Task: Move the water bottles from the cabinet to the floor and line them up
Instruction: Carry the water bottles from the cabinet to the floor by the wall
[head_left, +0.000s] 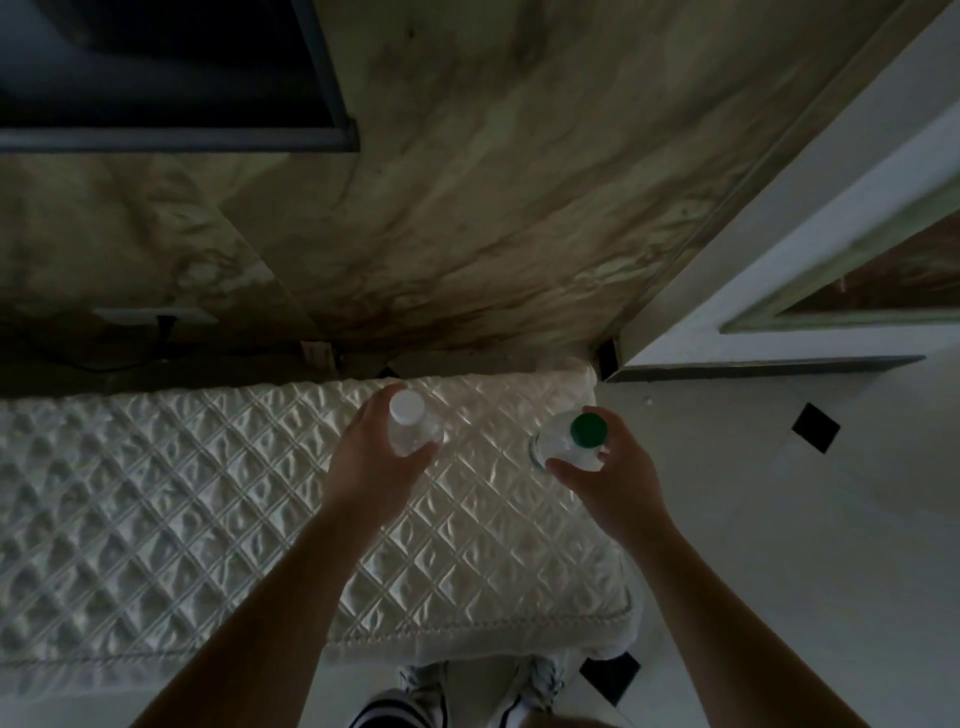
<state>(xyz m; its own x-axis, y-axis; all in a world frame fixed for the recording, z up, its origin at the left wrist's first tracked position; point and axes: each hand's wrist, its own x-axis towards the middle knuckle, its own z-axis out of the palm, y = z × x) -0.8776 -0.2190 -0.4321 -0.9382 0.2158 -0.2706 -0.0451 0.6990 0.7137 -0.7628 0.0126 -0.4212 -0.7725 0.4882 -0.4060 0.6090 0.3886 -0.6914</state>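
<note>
Two clear water bottles are seen from above. My left hand (375, 457) grips the one with a white cap (408, 408) around its shoulder. The bottle with a green cap (588, 430) is held by my right hand (613, 478), fingers curled round its upper body. Both bottles are upright over the white quilted cover (208, 493), near its far right corner. Their lower parts are hidden by the hands and by the steep view.
The quilted surface stretches left and toward me. Behind it rises a marbled beige wall (493, 182) with a socket and cable (161, 322) low at left. White floor tiles with black diamond insets (814, 427) lie to the right. My shoes (535, 680) show at the bottom.
</note>
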